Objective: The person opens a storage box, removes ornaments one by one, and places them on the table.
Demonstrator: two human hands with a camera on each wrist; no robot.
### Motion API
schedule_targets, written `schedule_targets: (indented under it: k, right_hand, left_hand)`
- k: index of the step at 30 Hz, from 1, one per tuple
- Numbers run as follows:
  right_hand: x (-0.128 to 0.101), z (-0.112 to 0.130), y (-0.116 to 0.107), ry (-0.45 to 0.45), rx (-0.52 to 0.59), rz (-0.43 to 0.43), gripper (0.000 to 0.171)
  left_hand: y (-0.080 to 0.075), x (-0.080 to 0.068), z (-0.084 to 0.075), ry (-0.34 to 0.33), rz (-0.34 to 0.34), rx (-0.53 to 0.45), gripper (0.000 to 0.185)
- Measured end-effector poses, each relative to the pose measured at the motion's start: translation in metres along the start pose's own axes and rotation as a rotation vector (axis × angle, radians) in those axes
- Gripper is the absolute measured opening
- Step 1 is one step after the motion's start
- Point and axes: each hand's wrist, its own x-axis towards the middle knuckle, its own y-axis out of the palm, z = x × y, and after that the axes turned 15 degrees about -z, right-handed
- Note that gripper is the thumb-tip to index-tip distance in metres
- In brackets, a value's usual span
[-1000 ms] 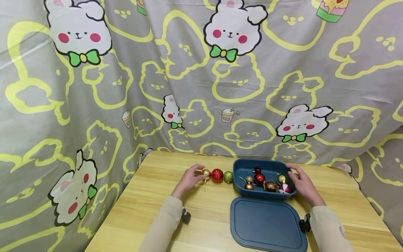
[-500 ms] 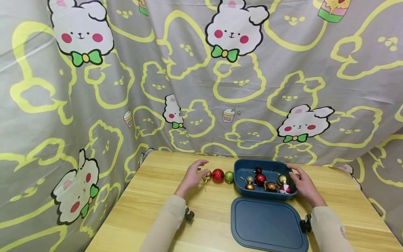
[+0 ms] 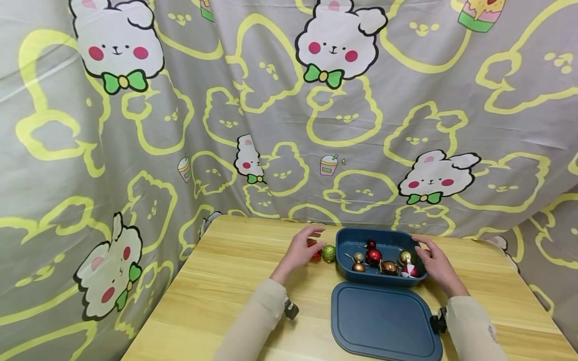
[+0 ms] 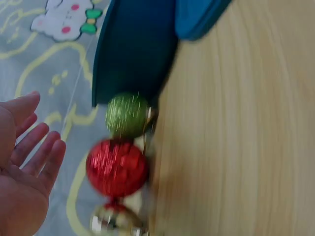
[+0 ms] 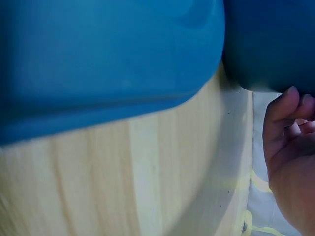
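Observation:
Three glitter balls lie in a row on the wooden table [image 3: 235,281], left of a dark blue box [image 3: 347,238]: green ball [image 3: 328,253] [image 4: 127,115], red ball [image 4: 117,167] and gold ball [image 4: 115,223]. My left hand [image 3: 307,243] [image 4: 24,162] hovers over the red ball [image 3: 317,256] with straight, spread fingers, holding nothing; it hides the gold ball in the head view. My right hand [image 3: 429,260] [image 5: 288,147] grips the box's right end, fingers curled against its wall [image 5: 270,44]. Inside the box lie several ornaments, among them a shiny red one [image 3: 373,256] and a bronze one [image 3: 389,267].
The box's flat blue lid [image 3: 384,318] [image 5: 98,59] lies on the table just in front of the box. A grey curtain with rabbit prints [image 3: 271,125] hangs close behind the table's far edge. Bare wood stretches to the left.
My left hand has let go of the gold ball and moved right, now over the red ball. The right hand has stayed on the box.

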Motion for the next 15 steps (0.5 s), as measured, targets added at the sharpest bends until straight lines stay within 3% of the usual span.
schedule_targets:
  k: [7, 15]
  right_hand:
    - [0.0, 0.0, -0.001, -0.001, 0.005, 0.0, 0.052]
    - [0.0, -0.001, -0.002, -0.013, 0.01, -0.002, 0.052]
  left_hand:
    - [0.037, -0.003, -0.016, 0.049, 0.093, 0.005, 0.042]
    - [0.07, -0.001, -0.031, 0.08, 0.181, 0.093, 0.04]
